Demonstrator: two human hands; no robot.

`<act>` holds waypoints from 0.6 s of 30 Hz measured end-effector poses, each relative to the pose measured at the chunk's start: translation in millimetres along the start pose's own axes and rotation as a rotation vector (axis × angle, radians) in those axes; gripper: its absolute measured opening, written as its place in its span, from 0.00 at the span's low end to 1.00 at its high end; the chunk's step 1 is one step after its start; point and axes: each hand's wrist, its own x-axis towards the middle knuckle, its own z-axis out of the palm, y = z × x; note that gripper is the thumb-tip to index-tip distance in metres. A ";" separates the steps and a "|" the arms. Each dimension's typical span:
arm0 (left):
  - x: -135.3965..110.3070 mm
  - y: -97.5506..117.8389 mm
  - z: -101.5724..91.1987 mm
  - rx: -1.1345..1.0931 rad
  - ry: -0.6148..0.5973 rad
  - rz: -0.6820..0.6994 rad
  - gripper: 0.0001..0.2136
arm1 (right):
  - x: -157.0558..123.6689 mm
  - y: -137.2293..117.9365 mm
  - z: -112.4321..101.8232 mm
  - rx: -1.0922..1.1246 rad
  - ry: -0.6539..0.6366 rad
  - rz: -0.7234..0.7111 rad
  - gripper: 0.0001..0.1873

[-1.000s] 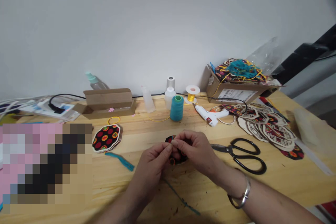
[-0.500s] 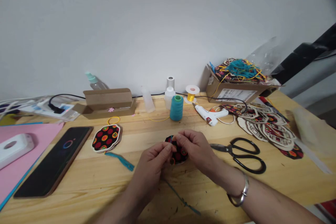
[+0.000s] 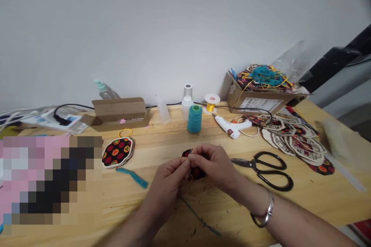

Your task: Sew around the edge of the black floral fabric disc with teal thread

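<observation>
My left hand (image 3: 171, 177) and my right hand (image 3: 211, 164) meet at their fingertips, both closed in a pinch. Between them is teal thread, mostly hidden by the fingers. A knotted tail of the teal thread (image 3: 199, 217) trails from below my left hand across the table. Under my fingertips lies a dark patterned fabric piece (image 3: 196, 173), partly covered by both hands. To the left rests a stack of similar pieces (image 3: 117, 152) with a yellow loop and a teal tassel (image 3: 133, 176). Black-handled scissors (image 3: 257, 166) lie beside my right wrist.
Behind my hands stand a teal thread cone (image 3: 194, 119), a white bottle (image 3: 187, 108) and a yellow thread spool (image 3: 211, 106). A glue gun (image 3: 233, 125), a pile of pieces (image 3: 295, 139) and a full cardboard box (image 3: 257, 100) are right. An open carton (image 3: 120, 114) stands left.
My right hand has shifted slightly left, so its fingertips now touch those of my left hand. The thread tail has moved a little. A blurred patch now covers the lower left.
</observation>
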 end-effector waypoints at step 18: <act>-0.6 1.0 0.0 0.040 0.004 0.007 0.13 | 0.6 -1.9 -2.0 0.085 -0.053 0.020 0.09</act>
